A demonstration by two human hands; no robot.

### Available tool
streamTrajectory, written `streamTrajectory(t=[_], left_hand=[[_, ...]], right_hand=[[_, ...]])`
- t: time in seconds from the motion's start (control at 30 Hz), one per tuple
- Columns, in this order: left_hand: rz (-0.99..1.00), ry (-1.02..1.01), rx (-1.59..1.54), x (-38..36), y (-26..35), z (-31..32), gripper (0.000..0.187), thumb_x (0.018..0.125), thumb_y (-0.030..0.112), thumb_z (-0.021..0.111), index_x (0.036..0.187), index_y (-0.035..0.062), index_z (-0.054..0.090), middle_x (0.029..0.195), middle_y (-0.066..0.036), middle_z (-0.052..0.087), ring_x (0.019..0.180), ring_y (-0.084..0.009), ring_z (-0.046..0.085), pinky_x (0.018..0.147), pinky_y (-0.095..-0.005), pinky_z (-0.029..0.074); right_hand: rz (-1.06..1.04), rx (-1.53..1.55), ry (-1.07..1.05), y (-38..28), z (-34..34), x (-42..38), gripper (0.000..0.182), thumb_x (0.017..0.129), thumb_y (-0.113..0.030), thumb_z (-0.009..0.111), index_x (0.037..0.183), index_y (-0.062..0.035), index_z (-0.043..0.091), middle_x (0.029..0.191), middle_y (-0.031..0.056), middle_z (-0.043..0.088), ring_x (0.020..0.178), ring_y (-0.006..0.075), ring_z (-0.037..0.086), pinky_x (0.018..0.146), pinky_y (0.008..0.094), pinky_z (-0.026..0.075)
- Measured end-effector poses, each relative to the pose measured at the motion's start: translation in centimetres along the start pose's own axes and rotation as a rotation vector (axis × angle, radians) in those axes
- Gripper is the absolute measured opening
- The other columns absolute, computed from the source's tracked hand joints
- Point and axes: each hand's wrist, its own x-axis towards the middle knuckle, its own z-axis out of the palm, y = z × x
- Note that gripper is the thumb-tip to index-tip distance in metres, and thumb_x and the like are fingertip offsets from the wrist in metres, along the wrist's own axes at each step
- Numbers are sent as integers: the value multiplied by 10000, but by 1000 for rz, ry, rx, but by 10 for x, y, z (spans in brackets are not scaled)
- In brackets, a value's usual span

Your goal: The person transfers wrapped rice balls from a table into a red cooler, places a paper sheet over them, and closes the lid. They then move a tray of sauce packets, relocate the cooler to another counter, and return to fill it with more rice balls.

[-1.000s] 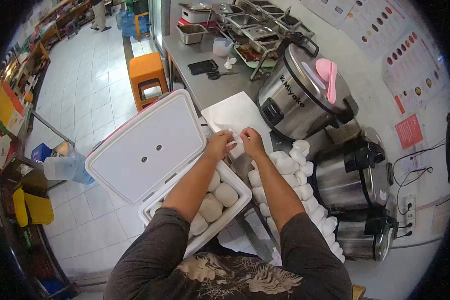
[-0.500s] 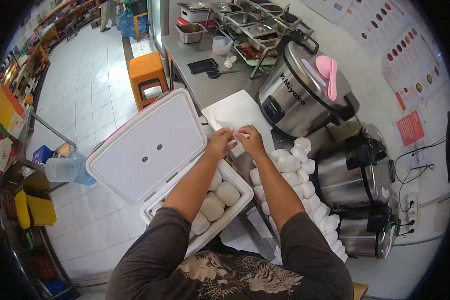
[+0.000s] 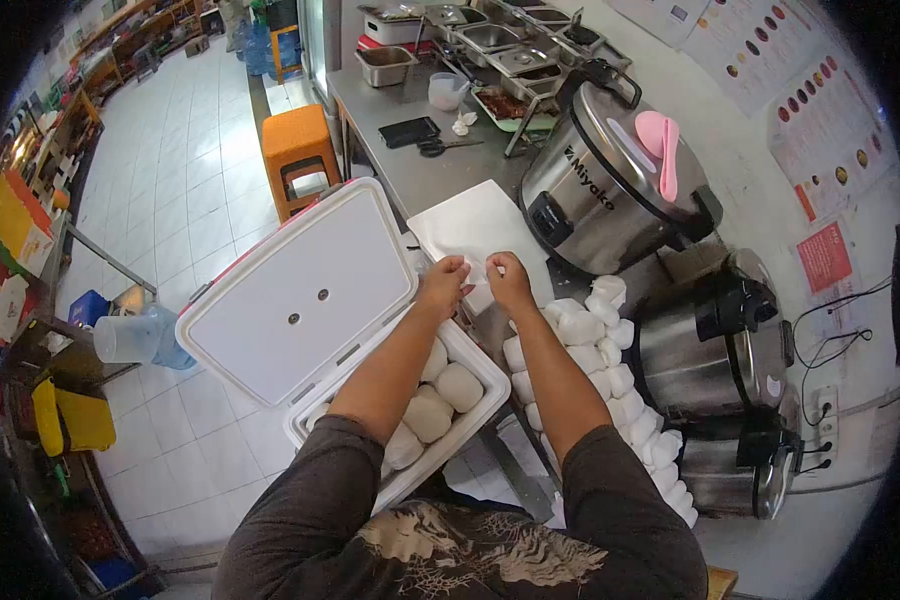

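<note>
My left hand [image 3: 444, 286] and my right hand [image 3: 511, 285] are raised side by side over the near edge of a stack of white sheets [image 3: 485, 222]. Their fingers are pinched on a thin white sheet [image 3: 479, 270], which spans the small gap between them. It blends with the stack, so its full outline is hard to make out. Below my right forearm lie many rounded white wrapped bundles [image 3: 582, 328] in a heap. Under my left forearm, an open white cooler box [image 3: 497, 388] holds several similar white bundles [image 3: 459, 387].
The cooler's lid [image 3: 300, 290] leans open to the left. Steel rice cookers [image 3: 610, 170] line the wall, one carrying a pink ladle [image 3: 668, 160]. Scissors [image 3: 445, 147], a black tray-like item [image 3: 408, 132] and metal food pans [image 3: 385, 66] sit farther back. An orange stool [image 3: 298, 150] stands beyond the lid.
My hands have moved slightly apart, the right one shifting to the right, and more of the thin white sheet shows between them. The camera view has shifted a little.
</note>
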Motion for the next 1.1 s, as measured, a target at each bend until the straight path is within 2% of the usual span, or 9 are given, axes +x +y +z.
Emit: streamTrajectory(t=[0.3,0.33,0.5,0.67,0.77,0.83,0.97,1.03,1.1], left_hand=[[237,273,546,7,-11,9,246,899,111,683,1126,85,589,929,-64,623,805,-190,615,693,-351,523],[268,304,641,6,-10,11,236,881,98,677,1108,87,612,920,-83,632,819,-216,625,701,-365,523],[532,500,1089,10,-28,17,169,816,86,647,956,115,738,920,-174,670,930,-343,650,786,-420,519],[469,597,1281,-3,-22,31,172,824,174,648,936,139,774,985,-186,657,944,-366,647,887,-547,464],[519,623,1315,-25,-11,40,178,839,136,626,939,17,714,1043,-207,594,980,-374,598,892,-446,486],[561,595,815,-8,-10,31,208,866,190,638,960,9,677,1024,-174,598,954,-339,596,871,-426,482],[349,240,306,-42,-4,-29,340,948,341,619,1051,18,596,1005,-122,599,944,-288,589,846,-422,471],[-37,187,-183,-128,34,-37,466,1001,428,546,1256,38,518,1064,-119,599,963,-273,585,841,-420,477],[-53,210,-126,-205,58,-37,544,993,437,571,1348,43,447,1114,-134,599,976,-252,582,831,-417,488]], right_hand=[[20,44,108,-48,-47,0,173,1004,-105,472,1056,4,596,1025,147,680,965,253,645,901,365,491],[-78,38,115,-52,-54,0,158,1016,-120,439,1026,8,530,1035,194,681,943,333,660,858,407,502],[-127,47,115,-103,-92,-37,194,1028,-120,401,1052,22,532,1100,201,658,989,306,639,909,398,486],[-68,126,29,-137,-126,-88,236,1031,-125,382,1086,43,539,1130,220,655,1041,298,635,952,386,478],[-54,156,-18,-156,-140,-120,254,1033,-145,384,1097,40,546,1158,224,653,1059,306,634,968,395,475],[-68,162,-86,-168,-141,-144,296,1022,-141,365,1140,38,570,1179,229,644,1089,328,625,986,409,468],[-158,246,-235,-188,-123,-173,257,985,-76,405,1145,30,575,1164,228,632,1093,364,619,985,418,470],[-181,260,-327,-190,-109,-188,241,964,-49,425,1138,25,573,1157,224,629,1094,370,617,987,419,471],[-216,244,-430,-191,-91,-200,236,939,-23,439,1133,20,569,1165,216,628,1101,366,614,993,413,469]])
